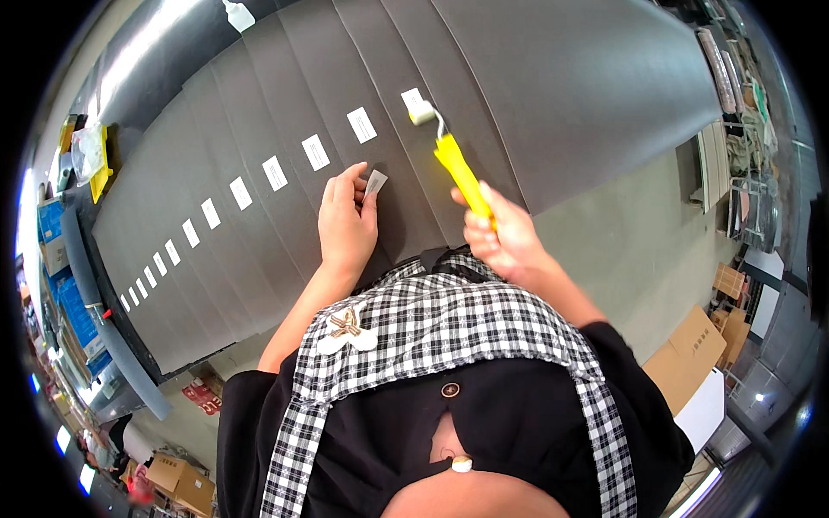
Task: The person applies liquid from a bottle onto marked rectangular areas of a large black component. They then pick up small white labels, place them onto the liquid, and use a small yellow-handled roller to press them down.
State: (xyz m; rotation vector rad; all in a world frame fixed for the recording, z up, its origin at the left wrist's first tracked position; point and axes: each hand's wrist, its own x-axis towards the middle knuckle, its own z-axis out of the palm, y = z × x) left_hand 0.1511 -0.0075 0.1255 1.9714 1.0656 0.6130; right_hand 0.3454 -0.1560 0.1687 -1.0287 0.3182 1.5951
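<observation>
My right hand (508,235) is wrapped round the yellow handle of a small roller (460,175). The roller's pale head rests at the lower edge of a white label (410,96) on a dark grey sheet. Between the thumb and fingers of my left hand (347,223) is a small label (376,182), tilted and just above the sheets. Several dark grey sheets (596,78) overlap like a fan across the table. A row of white labels (317,153) runs over them toward the far left, one on each visible strip.
A white bottle (239,15) lies at the table's far edge. To the left are a yellow-edged plastic bag (90,154), a grey tube (121,324) and blue boxes (76,315). Cardboard (691,350) and loaded shelves stand at the right; a carton (180,485) is lower left.
</observation>
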